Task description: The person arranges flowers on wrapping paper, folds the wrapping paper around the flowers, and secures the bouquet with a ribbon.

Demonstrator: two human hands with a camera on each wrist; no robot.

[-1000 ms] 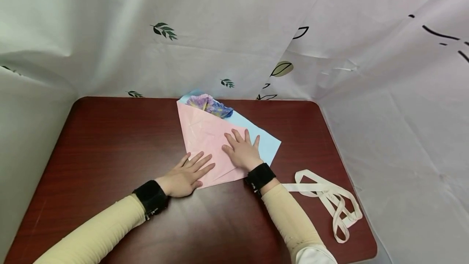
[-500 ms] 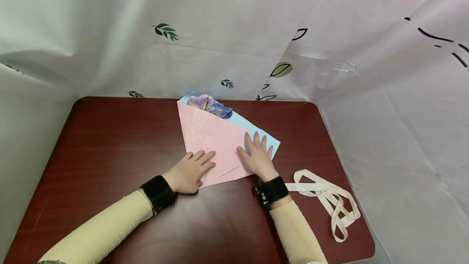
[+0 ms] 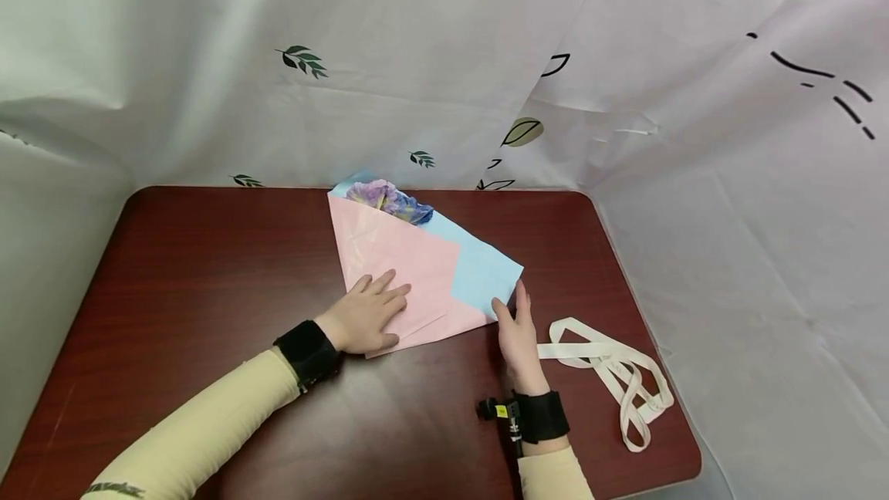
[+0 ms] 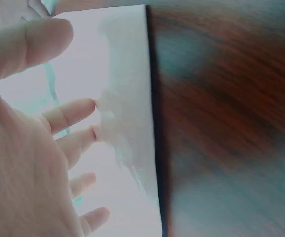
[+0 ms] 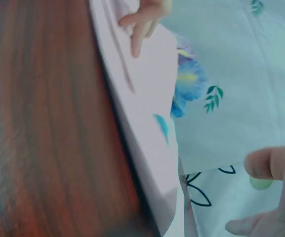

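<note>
Pink wrapping paper (image 3: 417, 249) lies folded over light blue paper (image 3: 486, 276) on the table. Purple and blue flowers (image 3: 392, 201) poke out at the far end; their lower part is hidden under the pink sheet. My left hand (image 3: 364, 319) rests with spread fingers on the pink paper's near left part; the left wrist view shows its fingers (image 4: 73, 114) against the sheet. At the right corner of the papers is my right hand (image 3: 519, 342), thumb and fingers apart on either side of the edge. In the right wrist view its fingers (image 5: 273, 163) hold nothing visible.
A cream ribbon (image 3: 614, 365) lies in loose loops on the right side of the dark red table (image 3: 222, 276). White leaf-printed cloth (image 3: 389, 99) hangs behind the table and along its sides.
My right hand has slid right, off the middle of the pink paper, to the papers' right corner, uncovering the blue sheet. My left hand stays on the pink paper, shifted slightly.
</note>
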